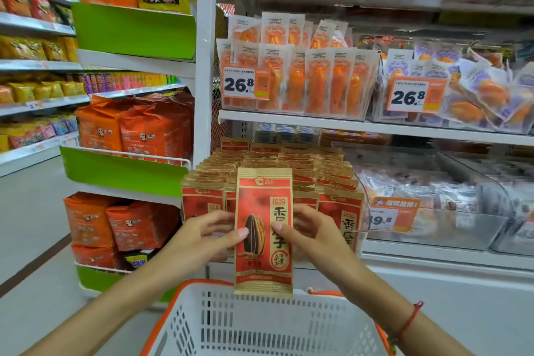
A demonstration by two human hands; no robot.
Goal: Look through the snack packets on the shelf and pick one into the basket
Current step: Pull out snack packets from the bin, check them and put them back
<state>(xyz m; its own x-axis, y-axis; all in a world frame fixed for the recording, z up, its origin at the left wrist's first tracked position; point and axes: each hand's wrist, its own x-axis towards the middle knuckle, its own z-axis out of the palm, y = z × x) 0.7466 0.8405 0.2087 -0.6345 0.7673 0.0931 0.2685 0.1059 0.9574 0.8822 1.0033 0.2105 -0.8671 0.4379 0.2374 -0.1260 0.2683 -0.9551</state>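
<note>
- Head view: both hands hold one red-and-tan sunflower seed packet (263, 228) upright, in front of the shelf and directly above the far rim of the white basket (260, 324) with its orange trim.
- The left hand (211, 235) grips the packet's left edge; its thumb lies across the front and the other fingers (202, 218) curl round behind, so it pinches the packet.
- The right hand (313, 233) does the same on the right edge, thumb on the printed face and fingers wrapped behind. A red string bracelet (409, 319) sits on that wrist.
- More packets of the same kind (277, 170) stand in rows at the front left of the lower shelf, just behind the held one, beside a clear bin (427, 211) with an orange price tag (394, 215).
- The shelf above carries orange snack packs (300, 78) behind a 26.8 price tag (245, 82).
- Judged from this, the packet is chosen and the step in hand is lowering it into the basket.
- To do it well: bring the packet toward the body so its bottom edge clears the far rim, then tilt it flat and let go low inside, not from height. One hand could release first, since the packet looks light.
</note>
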